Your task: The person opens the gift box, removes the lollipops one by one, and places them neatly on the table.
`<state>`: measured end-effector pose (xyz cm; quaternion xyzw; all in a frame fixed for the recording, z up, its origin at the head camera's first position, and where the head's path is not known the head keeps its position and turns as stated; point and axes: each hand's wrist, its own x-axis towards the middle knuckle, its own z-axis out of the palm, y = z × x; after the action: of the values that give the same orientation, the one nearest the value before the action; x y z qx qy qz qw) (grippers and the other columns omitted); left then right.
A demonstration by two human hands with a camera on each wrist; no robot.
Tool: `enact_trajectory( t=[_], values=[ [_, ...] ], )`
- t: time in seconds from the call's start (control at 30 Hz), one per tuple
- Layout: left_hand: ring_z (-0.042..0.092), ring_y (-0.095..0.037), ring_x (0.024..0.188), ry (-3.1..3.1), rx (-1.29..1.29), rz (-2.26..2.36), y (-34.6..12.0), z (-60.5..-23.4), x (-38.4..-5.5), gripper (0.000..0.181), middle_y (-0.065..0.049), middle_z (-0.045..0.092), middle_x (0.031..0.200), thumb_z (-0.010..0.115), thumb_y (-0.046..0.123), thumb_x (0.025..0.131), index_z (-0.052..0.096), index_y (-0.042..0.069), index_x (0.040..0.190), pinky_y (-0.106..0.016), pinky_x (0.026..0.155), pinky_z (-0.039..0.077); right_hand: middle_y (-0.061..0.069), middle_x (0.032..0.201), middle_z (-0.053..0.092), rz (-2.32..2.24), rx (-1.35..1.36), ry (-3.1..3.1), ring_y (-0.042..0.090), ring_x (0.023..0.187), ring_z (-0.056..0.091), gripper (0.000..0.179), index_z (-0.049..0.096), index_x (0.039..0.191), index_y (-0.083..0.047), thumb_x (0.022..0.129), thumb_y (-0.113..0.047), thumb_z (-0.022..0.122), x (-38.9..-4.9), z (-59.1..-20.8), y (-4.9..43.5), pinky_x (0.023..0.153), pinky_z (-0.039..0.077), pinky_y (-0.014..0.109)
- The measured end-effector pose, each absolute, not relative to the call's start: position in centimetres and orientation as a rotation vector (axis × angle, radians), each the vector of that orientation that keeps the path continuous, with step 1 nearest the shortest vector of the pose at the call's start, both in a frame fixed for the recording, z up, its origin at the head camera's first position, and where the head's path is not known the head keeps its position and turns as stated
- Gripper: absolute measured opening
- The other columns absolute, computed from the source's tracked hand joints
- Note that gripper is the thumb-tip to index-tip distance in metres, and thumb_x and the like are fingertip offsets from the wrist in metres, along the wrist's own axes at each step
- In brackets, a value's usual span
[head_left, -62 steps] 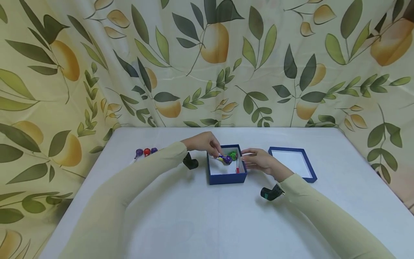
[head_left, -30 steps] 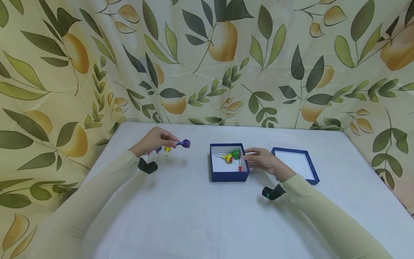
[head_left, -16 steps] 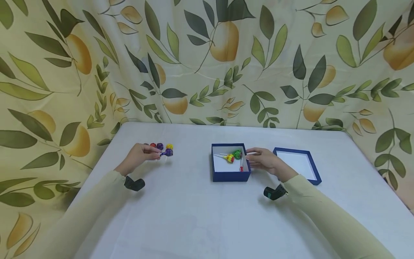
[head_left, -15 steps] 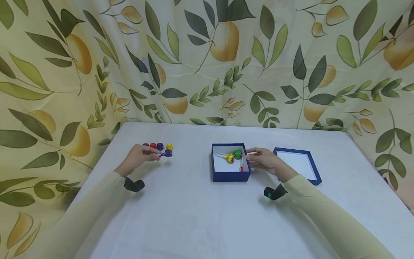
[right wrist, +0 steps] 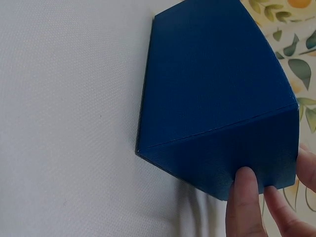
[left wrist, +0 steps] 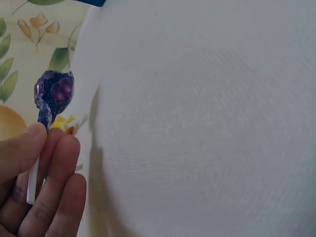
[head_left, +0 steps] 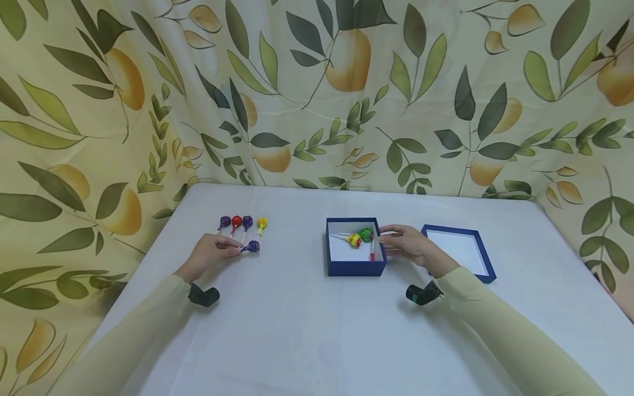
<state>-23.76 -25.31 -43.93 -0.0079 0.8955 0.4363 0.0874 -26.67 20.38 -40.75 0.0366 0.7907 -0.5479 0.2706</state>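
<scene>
Cream sleeves (head_left: 510,327), black wrist cameras (head_left: 204,296)

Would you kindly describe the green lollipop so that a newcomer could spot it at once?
On the white table, find the blue box the right hand touches. Inside, near the far right corner, lies the green lollipop. Its green wrapper sets it apart from the yellow-and-red lollipop beside it.

The left hand (left wrist: 47,190) pinches a purple-wrapped lollipop (left wrist: 55,91) where the wrapper meets the white stick. Behind this lollipop show a partly hidden yellow-wrapped lollipop (left wrist: 61,123) and leaf-printed cloth (left wrist: 29,49); to its right spreads the white tabletop (left wrist: 197,123).
</scene>
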Motion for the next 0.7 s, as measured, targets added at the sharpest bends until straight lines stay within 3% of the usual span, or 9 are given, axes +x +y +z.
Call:
enact_trajectory(
  t=[0.2,0.47,0.7],
  values=[
    [0.061,-0.007,0.081,2.666,-0.081,1.277,-24.9,-44.1,-23.7,0.023,-0.013,0.072,0.100,0.071,0.014,0.083,0.071,0.003,0.103,-0.018,0.067,0.048,0.027,0.145,0.035,-1.477,0.100,2.131,0.025,0.116,0.054,0.058,0.029,0.144,0.000,0.096,-0.021,0.053,-26.6,-40.7,20.5,0.104,0.043,0.039],
    [0.063,-0.012,0.079,2.698,-0.037,1.111,-24.6,-44.0,-23.8,0.019,-0.010,0.073,0.092,0.070,0.013,0.083,0.072,0.005,0.101,-0.022,0.066,0.051,0.027,0.145,0.034,-1.485,0.102,2.128,0.026,0.116,0.055,0.058,0.029,0.144,0.001,0.096,-0.020,0.053,-26.5,-40.6,20.6,0.103,0.043,0.039],
    [0.061,-0.012,0.074,2.665,-0.013,1.017,-24.1,-43.9,-23.8,0.019,-0.005,0.072,0.085,0.071,0.018,0.082,0.072,0.007,0.097,-0.023,0.063,0.047,0.026,0.145,0.034,-1.481,0.103,2.128,0.027,0.118,0.053,0.058,0.029,0.144,0.000,0.096,-0.020,0.054,-26.7,-40.8,20.6,0.100,0.046,0.034]
  ],
)
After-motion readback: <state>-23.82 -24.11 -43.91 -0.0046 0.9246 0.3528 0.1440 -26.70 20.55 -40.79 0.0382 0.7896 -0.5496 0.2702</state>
